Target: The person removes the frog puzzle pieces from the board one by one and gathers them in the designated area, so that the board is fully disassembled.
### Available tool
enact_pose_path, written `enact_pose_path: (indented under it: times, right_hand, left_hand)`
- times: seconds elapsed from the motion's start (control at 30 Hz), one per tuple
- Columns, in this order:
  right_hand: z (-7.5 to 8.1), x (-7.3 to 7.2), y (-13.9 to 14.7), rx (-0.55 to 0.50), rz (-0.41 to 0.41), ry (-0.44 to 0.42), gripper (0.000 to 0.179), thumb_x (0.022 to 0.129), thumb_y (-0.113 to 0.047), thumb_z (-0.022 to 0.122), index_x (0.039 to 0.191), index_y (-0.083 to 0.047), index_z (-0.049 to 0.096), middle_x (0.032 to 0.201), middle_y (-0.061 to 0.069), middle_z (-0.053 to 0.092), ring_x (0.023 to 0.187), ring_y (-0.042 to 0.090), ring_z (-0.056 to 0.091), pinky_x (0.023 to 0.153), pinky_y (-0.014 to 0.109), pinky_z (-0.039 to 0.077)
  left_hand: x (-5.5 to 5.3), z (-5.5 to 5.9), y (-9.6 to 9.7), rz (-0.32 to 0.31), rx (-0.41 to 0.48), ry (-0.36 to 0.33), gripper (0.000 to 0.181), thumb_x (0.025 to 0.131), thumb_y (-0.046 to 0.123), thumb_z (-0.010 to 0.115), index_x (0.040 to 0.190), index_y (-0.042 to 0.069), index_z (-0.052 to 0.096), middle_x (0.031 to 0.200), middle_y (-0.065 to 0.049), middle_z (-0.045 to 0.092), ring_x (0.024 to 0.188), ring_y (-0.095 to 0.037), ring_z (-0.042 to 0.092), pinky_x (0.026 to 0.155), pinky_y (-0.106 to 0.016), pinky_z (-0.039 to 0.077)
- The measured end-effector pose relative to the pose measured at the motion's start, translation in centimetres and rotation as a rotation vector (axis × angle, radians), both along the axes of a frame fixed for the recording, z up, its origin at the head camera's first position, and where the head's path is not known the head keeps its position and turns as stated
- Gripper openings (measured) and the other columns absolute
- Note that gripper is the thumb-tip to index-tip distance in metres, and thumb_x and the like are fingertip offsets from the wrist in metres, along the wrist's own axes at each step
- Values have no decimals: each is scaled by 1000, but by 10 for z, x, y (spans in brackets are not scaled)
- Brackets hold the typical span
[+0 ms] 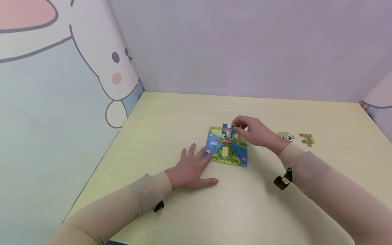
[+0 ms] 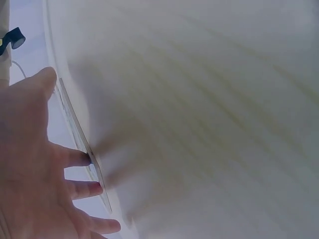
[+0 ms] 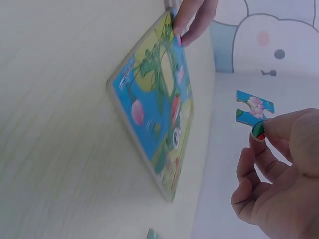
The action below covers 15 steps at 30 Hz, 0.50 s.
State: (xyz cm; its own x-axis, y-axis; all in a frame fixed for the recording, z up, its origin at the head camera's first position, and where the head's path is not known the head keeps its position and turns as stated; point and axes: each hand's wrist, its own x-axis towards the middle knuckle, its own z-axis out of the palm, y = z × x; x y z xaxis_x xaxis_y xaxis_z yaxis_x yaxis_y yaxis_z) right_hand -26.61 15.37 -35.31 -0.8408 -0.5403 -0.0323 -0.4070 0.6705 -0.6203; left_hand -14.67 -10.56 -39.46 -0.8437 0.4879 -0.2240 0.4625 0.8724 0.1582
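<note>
A square frog jigsaw puzzle board [image 1: 213, 145] lies flat on the table, showing a green frog on blue water. My right hand [image 1: 255, 131] pinches a blue puzzle piece [image 3: 255, 107] between thumb and index finger, its other fingers bent. This piece has a pink flower and a tab with a green and red print. It is held up over the board's far edge. My left hand [image 1: 193, 170] is spread with straight fingers, and its fingertips touch the board's near left edge. In the left wrist view the board [image 2: 82, 144] shows edge-on beside those fingertips.
To the right of the board lie two loose puzzle pieces: one with frog eyes [image 1: 286, 137], another in brown and green [image 1: 307, 139]. Printed panels stand along the left and back of the pale wooden table [image 1: 171, 119].
</note>
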Motion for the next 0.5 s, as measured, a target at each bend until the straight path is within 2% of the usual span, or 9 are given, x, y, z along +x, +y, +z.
enact_pose_path:
  times: [0.1,0.3,0.5]
  right_hand:
    - [-1,0,26,61,-13,-12,23,108,-18,57,124,-4,66,111,11,68,100,27,59,85,42,51]
    - [-9,5,73,141,-13,-49,26,108,-19,57,123,1,67,107,11,70,90,21,58,77,39,50]
    - [-17,11,97,171,-15,-82,27,107,-16,59,123,4,68,102,8,70,84,18,55,73,35,48]
  left_hand:
    - [0,0,0,-5,2,23,94,94,80,49,163,17,38,169,-12,30,152,-55,25,113,-77,28]
    - [2,0,1,-11,7,59,92,93,79,52,160,15,43,165,-13,35,150,-55,28,111,-77,30]
    - [2,-1,2,-10,2,68,92,93,79,52,159,15,43,164,-12,36,149,-55,29,111,-75,31]
